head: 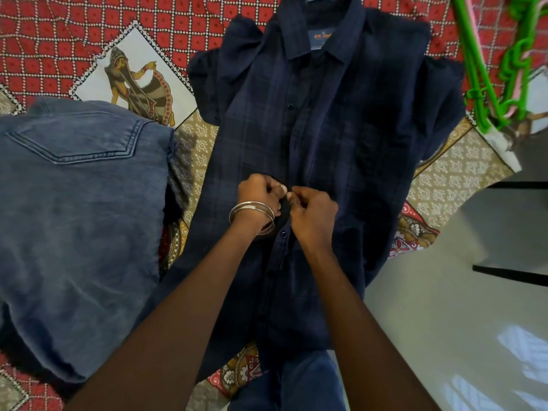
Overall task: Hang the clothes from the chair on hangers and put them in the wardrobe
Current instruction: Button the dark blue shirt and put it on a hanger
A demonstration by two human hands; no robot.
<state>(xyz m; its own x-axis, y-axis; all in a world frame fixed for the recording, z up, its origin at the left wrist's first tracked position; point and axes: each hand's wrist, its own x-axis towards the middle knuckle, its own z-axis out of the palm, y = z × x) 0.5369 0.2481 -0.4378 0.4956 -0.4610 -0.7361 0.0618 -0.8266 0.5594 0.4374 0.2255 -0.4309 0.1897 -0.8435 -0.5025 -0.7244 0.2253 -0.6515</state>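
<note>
Shirt (326,129) placket pinched mid-front by both hands, left (259,192) and right (314,210).

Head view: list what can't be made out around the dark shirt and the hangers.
- Dark plaid shirt: whether the button is going in or out; the left hand and right hand pinch the placket and cover it.
- Collar label: too small and blurred to read.
- Green hangers: hooks cut off by the top edge, count unclear.
- Jeans: cut off by the left edge.
- Chair and wardrobe: outside this view.
</note>
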